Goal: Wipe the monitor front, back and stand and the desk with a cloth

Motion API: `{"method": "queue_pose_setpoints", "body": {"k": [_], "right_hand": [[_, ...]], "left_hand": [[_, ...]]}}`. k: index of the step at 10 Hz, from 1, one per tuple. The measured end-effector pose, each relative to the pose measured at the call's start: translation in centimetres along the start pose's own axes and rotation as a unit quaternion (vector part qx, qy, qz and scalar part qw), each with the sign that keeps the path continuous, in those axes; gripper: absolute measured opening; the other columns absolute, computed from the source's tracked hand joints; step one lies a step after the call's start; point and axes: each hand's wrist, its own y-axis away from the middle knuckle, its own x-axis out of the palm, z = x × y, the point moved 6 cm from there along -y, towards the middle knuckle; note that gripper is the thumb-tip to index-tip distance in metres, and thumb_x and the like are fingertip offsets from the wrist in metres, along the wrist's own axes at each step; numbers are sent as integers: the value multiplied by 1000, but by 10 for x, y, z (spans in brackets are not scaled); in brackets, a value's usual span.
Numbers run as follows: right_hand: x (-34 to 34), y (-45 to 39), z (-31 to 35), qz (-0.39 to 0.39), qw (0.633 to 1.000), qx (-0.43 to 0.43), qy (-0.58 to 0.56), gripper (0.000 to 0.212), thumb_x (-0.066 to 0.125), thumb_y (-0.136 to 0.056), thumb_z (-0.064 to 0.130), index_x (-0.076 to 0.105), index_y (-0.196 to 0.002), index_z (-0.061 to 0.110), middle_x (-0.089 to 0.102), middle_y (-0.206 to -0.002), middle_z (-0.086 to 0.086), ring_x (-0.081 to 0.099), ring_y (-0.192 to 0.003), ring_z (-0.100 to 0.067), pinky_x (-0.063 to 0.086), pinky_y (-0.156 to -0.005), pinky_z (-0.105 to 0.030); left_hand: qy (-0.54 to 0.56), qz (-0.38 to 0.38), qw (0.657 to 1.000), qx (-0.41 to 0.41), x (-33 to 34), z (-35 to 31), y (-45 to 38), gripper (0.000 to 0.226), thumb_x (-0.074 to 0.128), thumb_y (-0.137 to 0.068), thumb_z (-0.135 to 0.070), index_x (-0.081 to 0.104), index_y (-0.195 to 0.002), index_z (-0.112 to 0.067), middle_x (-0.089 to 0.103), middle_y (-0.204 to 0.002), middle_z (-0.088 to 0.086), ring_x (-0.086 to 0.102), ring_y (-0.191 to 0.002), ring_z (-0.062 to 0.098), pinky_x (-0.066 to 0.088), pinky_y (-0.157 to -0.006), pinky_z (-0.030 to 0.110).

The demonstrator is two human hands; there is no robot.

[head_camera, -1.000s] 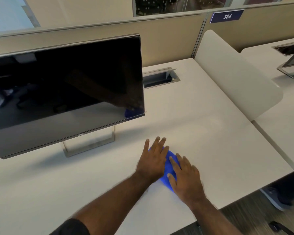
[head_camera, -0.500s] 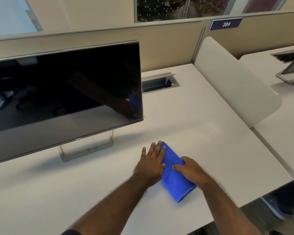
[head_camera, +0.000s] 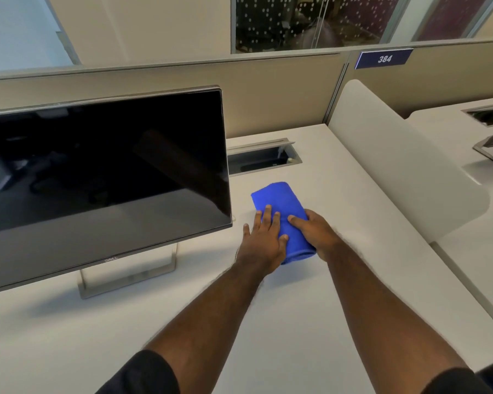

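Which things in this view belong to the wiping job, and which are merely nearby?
Belong to the job:
blue cloth
monitor
monitor stand
desk
left hand and right hand, both on the cloth

Merely nearby:
cable hatch
side divider
number sign 384
neighbouring desk

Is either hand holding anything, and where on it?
Both: left hand flat on the blue cloth, right hand at its near right edge.

Blue cloth (head_camera: 279,211), folded oblong, flat on white desk (head_camera: 339,211), at 3 o'clock of monitor (head_camera: 103,177). Monitor upright on silver stand (head_camera: 131,274), screen dark.
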Motion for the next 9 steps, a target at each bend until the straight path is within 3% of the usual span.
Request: {"method": "queue_pose_setpoints", "body": {"k": [1, 2, 3, 4, 5, 6, 7, 8, 9], "right_hand": [[-4, -17, -5, -37, 976, -1, 213, 49, 55, -96, 35, 48, -139, 14, 54, -138, -11, 56, -119, -27, 47, -95, -38], [8, -16, -9, -88, 857, -112, 495, 61, 37, -95, 41, 34, -150, 15, 34, -156, -8, 37, -139, -29, 39, -106, -46], [29, -10, -22, -40, 813, -189, 549, 64, 30, -88, 41, 52, -140, 10, 47, -149, -9, 49, -133, -31, 48, -97, -52], [37, -7, -44, 9, 786, -181, 592, 62, 32, -88, 41, 61, -131, 8, 54, -142, -11, 58, -124, -33, 54, -86, -55], [34, -7, -40, 26, 789, -171, 590, 68, 25, -90, 44, 53, -139, 7, 45, -150, -11, 50, -133, -33, 49, -95, -56], [23, -4, -19, 21, 797, -171, 579, 87, -6, -81, 55, 13, -156, 14, 3, -164, -3, 7, -152, -22, 13, -120, -47], [15, 3, 4, -13, 807, -192, 559, 91, -14, -77, 56, 0, -156, 15, -9, -164, -1, -4, -152, -19, 2, -121, -42], [0, 14, 57, -65, 815, -223, 532, 76, -1, -91, 53, -4, -156, 14, -12, -164, -2, -7, -152, -18, -1, -121, -40], [-6, 20, 96, -118, 788, -258, 547, 66, 20, -102, 42, -3, -156, 12, -11, -164, -5, -8, -152, -19, -1, -121, -41]], "left_hand": [[-42, 54, 998, -9, 10, 7, -13, 60, 23, -103, -40, 3, -156, -19, -16, -163, 2, -8, -150, 25, 7, -119, 54], [-92, 115, 989, -26, 26, 22, -24, 62, 25, -102, -40, 3, -156, -20, -17, -163, 1, -9, -150, 26, 5, -118, 56], [-100, 124, 987, -24, 32, 24, -28, 63, 25, -102, -44, 1, -156, -20, -15, -163, 0, -8, -150, 26, 5, -118, 56], [-96, 126, 987, -22, 35, 21, -29, 63, 24, -103, -44, 1, -156, -19, -13, -164, 1, -6, -150, 26, 7, -118, 56], [-90, 116, 989, -16, 30, 18, -25, 62, 24, -103, -41, 1, -156, -17, -12, -164, 2, -6, -150, 25, 7, -119, 54], [-82, 49, 995, 2, 9, 2, -11, 61, 24, -104, -36, -1, -155, -15, -9, -164, 4, -9, -150, 25, 2, -120, 49], [-71, 5, 997, 16, -12, -11, 6, 61, 25, -103, -33, -2, -155, -16, -9, -164, 4, -11, -150, 24, -2, -119, 46], [-37, -78, 994, 66, -64, -49, 34, 62, 28, -103, -28, -1, -156, -15, -10, -164, 3, -13, -150, 22, -5, -120, 40], [-15, -136, 984, 114, -107, -65, 53, 63, 32, -101, -24, 3, -156, -14, -8, -164, 2, -13, -150, 21, -4, -122, 37]]}}
